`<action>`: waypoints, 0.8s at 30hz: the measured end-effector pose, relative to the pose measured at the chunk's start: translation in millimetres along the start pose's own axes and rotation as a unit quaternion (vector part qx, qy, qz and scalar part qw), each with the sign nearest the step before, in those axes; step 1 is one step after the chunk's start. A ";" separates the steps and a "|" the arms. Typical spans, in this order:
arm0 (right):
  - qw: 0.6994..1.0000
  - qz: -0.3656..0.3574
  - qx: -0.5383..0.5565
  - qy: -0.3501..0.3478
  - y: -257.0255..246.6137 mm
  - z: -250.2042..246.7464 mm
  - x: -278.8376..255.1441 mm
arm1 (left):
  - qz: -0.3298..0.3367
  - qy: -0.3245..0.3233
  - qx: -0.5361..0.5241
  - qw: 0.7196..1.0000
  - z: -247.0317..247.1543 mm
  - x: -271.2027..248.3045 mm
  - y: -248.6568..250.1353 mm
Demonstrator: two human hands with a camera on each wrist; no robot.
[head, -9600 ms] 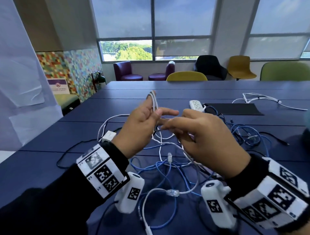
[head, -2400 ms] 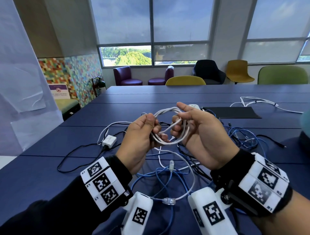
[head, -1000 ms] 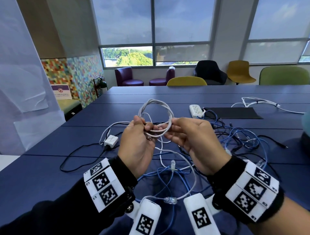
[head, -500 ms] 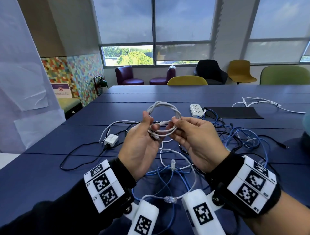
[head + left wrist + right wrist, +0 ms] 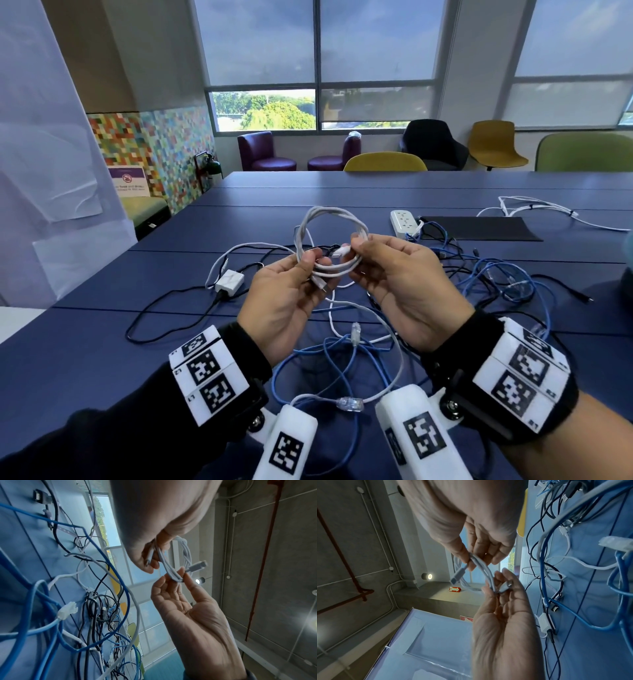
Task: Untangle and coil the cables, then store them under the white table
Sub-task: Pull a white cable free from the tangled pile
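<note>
Both hands raised above the blue desk (image 5: 102,342), sharing one white cable coil (image 5: 330,236). Left hand (image 5: 284,301) pinches the coil's lower left strands, fingers curled, one plug end against its palm. Right hand (image 5: 404,284) pinches the right side between thumb and forefinger, the other plug (image 5: 197,566) sticking out. Beneath, loose blue cables (image 5: 342,363) and black cables (image 5: 164,308) lie tangled on the desk.
</note>
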State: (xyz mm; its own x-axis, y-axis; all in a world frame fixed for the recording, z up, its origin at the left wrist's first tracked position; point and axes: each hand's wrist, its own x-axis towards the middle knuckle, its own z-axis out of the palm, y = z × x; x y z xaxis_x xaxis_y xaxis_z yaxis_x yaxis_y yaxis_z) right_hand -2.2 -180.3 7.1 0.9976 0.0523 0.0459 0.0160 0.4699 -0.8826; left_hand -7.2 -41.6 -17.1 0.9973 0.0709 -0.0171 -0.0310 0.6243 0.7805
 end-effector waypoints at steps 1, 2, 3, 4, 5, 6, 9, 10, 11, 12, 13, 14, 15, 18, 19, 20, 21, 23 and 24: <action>1.000 -0.004 -0.003 -0.008 0.2 0.2 0.0 | -0.008 0.004 -0.004 1.000 -0.5 0.0 -0.1; 1.000 -0.006 -0.012 -0.015 0.5 -0.2 0.1 | -0.017 0.004 -0.008 1.000 -0.8 0.3 0.2; 0.999 -0.009 -0.029 -0.023 0.4 -0.5 0.4 | -0.025 0.003 -0.015 1.000 -0.1 0.2 1.6; 0.998 -0.015 -0.053 -0.030 0.4 -1.0 0.6 | -0.031 0.002 -0.024 0.999 1.0 0.0 3.4; 0.995 -0.027 -0.085 -0.038 0.6 -1.1 0.6 | -0.036 0.003 -0.035 0.999 2.7 -0.1 5.3; 0.991 -0.044 -0.121 -0.041 0.7 -0.6 0.4 | -0.037 0.005 -0.048 0.998 5.0 -0.7 6.9; 0.967 -0.109 -0.226 -0.034 3.0 0.2 0.5 | -0.025 0.018 -0.075 0.997 12.9 -4.0 10.2; 0.959 -0.123 -0.254 -0.031 3.5 -0.2 0.5 | -0.022 0.017 -0.077 0.997 13.6 -4.1 10.5; 0.954 -0.132 -0.267 -0.027 4.3 -0.5 1.6 | -0.019 0.011 -0.075 0.997 13.4 -4.4 11.2; 0.955 -0.135 -0.264 -0.023 4.0 -1.5 3.1 | -0.017 0.002 -0.068 0.998 12.0 -3.7 12.5; 0.957 -0.130 -0.259 -0.018 4.3 -3.1 5.1 | -0.015 -0.008 -0.059 0.998 9.9 -3.2 14.2; 0.960 -0.119 -0.254 -0.018 3.8 -4.3 6.5 | -0.010 -0.019 -0.048 0.999 7.3 -2.6 16.7; 0.960 -0.111 -0.255 -0.026 3.0 -5.6 7.5 | -0.003 -0.028 -0.035 0.999 5.0 -2.2 19.4; 0.953 -0.099 -0.281 -0.062 3.4 -8.0 8.1 | 0.034 -0.037 0.022 0.998 -4.8 -2.8 27.9; 0.949 -0.095 -0.295 -0.065 4.3 -9.1 9.1 | 0.047 -0.029 0.043 0.998 -9.0 -2.2 30.7; 0.944 -0.089 -0.309 -0.068 4.6 -9.9 9.2 | 0.058 -0.015 0.062 0.996 -14.7 -0.3 33.4; 0.935 -0.086 -0.338 -0.069 5.9 -11.5 11.1 | 0.065 0.002 0.082 0.995 -21.9 1.3 36.6; 0.882 -0.090 -0.456 -0.075 8.0 -16.8 16.7 | 0.074 0.042 0.132 0.988 -41.4 5.3 44.8; 0.837 -0.097 -0.532 -0.078 8.6 -20.0 18.9 | 0.077 0.063 0.160 0.982 -53.0 7.1 50.3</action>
State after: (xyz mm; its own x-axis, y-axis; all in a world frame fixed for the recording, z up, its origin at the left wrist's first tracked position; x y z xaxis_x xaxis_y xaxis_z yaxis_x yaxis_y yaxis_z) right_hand 18.2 -193.0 -9.0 0.9492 0.2203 0.2245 0.3118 -0.5646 -0.7642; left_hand -5.2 31.6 -11.1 0.9658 0.2532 0.0557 -0.1388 0.3237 0.9359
